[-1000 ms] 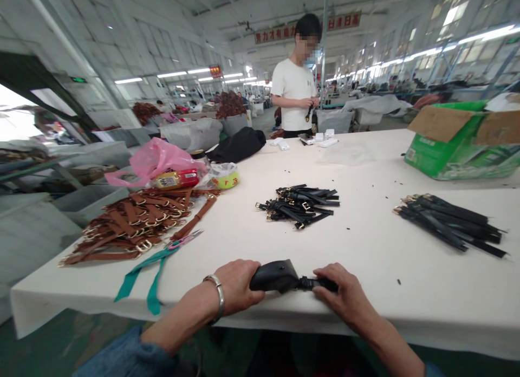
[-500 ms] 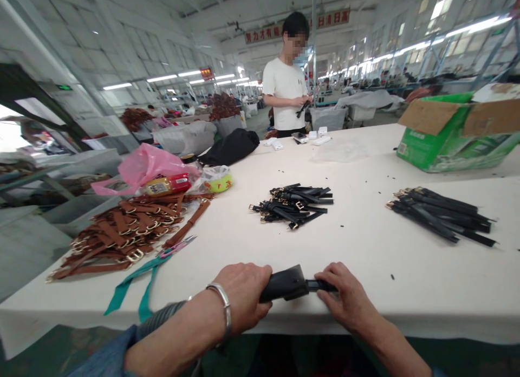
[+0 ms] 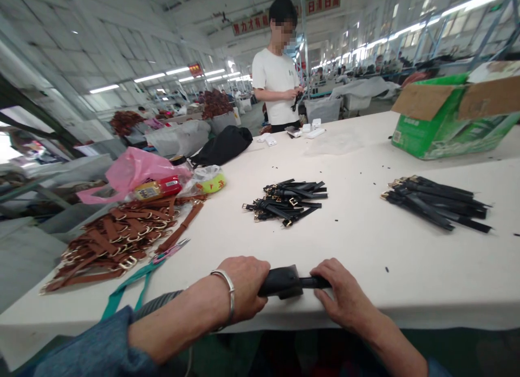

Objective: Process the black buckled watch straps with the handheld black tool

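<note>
My left hand (image 3: 245, 287), a silver bangle at its wrist, is closed around a black hand tool (image 3: 281, 282) with a wide, flat-sided end. A grey ribbed hose (image 3: 160, 302) runs beside that forearm. From the tool's right end a narrow black strap (image 3: 309, 283) sticks out, and my right hand (image 3: 343, 290) pinches it between thumb and fingers. The strap's other end is hidden at the tool. Beyond my hands lies a pile of black buckled straps (image 3: 290, 202). A second bundle of black straps (image 3: 439, 205) rests farther right.
Brown buckled straps (image 3: 116, 233) are heaped at left, beside scissors (image 3: 173, 251) tied with teal ribbon (image 3: 129, 290). Behind them sit a pink bag (image 3: 134, 168) and black cloth (image 3: 223, 145). A green carton (image 3: 450, 122) stands back right. Across the table (image 3: 357, 258), a person (image 3: 276, 79) handles something black.
The view has shifted slightly, so the tabletop things appear a little farther left. Both hands keep their hold on the tool and strap, close together as before.
</note>
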{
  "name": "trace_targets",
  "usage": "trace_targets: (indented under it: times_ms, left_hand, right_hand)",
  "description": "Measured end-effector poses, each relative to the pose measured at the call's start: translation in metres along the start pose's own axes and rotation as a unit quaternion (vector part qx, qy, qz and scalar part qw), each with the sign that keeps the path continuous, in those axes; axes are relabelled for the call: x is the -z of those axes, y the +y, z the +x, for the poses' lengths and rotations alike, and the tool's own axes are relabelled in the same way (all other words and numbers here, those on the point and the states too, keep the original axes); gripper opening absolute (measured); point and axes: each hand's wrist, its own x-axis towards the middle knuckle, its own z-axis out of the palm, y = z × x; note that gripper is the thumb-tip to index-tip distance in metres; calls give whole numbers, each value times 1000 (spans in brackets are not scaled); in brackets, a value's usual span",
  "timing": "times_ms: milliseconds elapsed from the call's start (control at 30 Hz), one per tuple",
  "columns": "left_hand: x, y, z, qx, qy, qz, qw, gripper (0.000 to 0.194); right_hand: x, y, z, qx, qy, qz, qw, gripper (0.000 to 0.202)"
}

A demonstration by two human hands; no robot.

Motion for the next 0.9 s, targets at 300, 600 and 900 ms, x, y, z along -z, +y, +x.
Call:
trace_targets:
  times_ms: [300,600,900]
  left_hand:
    - [-5,1,14,20,7,-41,999,28]
    - [-6,-31,-2,39,17,-34,999,27]
    - [-10,8,12,-26,16,-9,999,29]
  right_hand:
    - [-1,2,-1,-1,-4,1,1000,24]
    - [-4,5,-1,-1,16,5,1000,35]
    - [-5,9,-3,6,14,11,1000,41]
